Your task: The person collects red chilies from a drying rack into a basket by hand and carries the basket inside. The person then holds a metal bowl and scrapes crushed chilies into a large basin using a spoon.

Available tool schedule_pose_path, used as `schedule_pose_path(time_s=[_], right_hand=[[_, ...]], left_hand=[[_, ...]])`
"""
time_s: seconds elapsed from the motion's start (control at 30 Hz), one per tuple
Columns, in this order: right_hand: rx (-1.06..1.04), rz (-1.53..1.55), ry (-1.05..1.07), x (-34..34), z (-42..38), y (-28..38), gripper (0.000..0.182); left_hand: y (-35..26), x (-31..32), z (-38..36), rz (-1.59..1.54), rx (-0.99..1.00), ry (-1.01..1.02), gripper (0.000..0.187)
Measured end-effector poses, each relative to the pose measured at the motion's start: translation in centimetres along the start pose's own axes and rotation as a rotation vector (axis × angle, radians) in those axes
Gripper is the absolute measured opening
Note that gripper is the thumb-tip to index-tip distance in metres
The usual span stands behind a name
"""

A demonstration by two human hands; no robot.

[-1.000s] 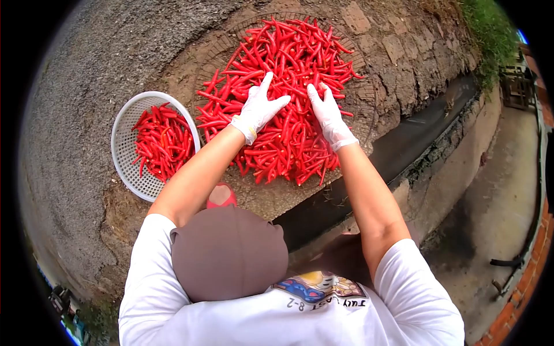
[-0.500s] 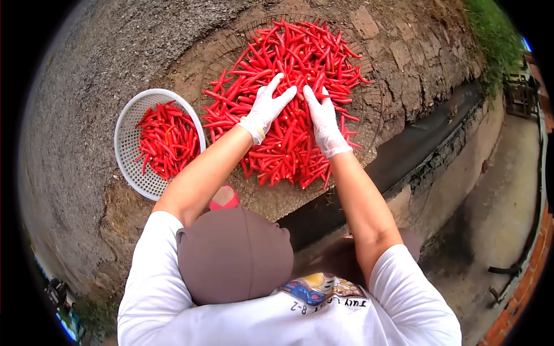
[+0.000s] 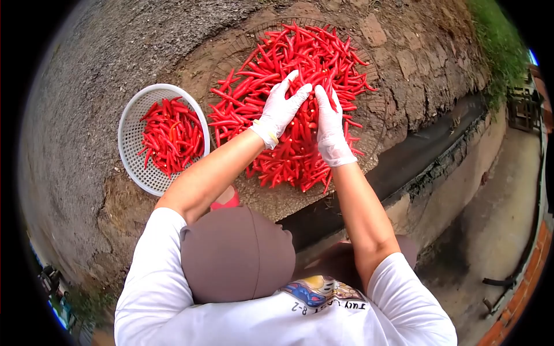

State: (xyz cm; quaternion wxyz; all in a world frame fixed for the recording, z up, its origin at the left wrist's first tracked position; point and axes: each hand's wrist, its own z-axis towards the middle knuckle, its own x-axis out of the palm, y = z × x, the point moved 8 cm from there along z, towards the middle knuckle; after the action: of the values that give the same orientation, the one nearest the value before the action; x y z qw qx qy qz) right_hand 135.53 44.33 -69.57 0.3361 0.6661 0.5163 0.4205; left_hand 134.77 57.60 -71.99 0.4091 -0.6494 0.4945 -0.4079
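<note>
A broad heap of red chili peppers (image 3: 271, 118) lies on a round wire rack (image 3: 378, 109) on the ground. Over the middle of the heap, my left hand (image 3: 281, 109), in a thin white glove, curls around the side of a bunch of chilies. Opposite it, my gloved right hand (image 3: 330, 124) closes on the same bunch, with some peppers lying across its fingers. My thumbs almost meet on the near side of the bunch. Several fingertips are hidden among the peppers.
To the left stands a white perforated plastic basket (image 3: 128, 147), partly filled with red chilies. A dark channel (image 3: 415, 150) runs along the right behind a rough earthen edge. My knee (image 3: 236, 254) is close below the heap.
My hands have drawn in around a bunch of chilies, and some peppers now lie over the right fingers. The whole view has shifted slightly.
</note>
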Motion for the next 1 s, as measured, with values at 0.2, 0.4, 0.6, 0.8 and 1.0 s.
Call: schedule_pose_path(time_s=[0.2, 0.4, 0.6, 0.8, 1.0], right_hand=[[-0.107, 0.023, -0.025, 1.6, -1.3, 5.8, 0.042], [-0.06, 0.119, 0.008, 2.3, -2.4, 7.0, 0.036], [-0.086, 0.13, 0.031, 5.5, -4.7, 8.8, 0.037], [-0.151, 0.164, 0.194, 12.8, -7.9, 9.7, 0.044], [-0.087, 0.152, 0.465, 22.5, -11.2, 4.1, 0.049]], left_hand=[[-6.2, 1.1, -0.5, 0.076, 0.16, -0.006, 0.068], [-10.2, 0.6, -2.3, 0.228, 0.287, -0.079, 0.072], [-13.2, -1.5, -4.1, 0.245, 0.352, -0.111, 0.07], [-15.9, -7.6, -7.0, 0.188, 0.437, -0.15, 0.062], [-15.4, -18.0, -12.8, -0.131, 0.296, -0.314, 0.06]])
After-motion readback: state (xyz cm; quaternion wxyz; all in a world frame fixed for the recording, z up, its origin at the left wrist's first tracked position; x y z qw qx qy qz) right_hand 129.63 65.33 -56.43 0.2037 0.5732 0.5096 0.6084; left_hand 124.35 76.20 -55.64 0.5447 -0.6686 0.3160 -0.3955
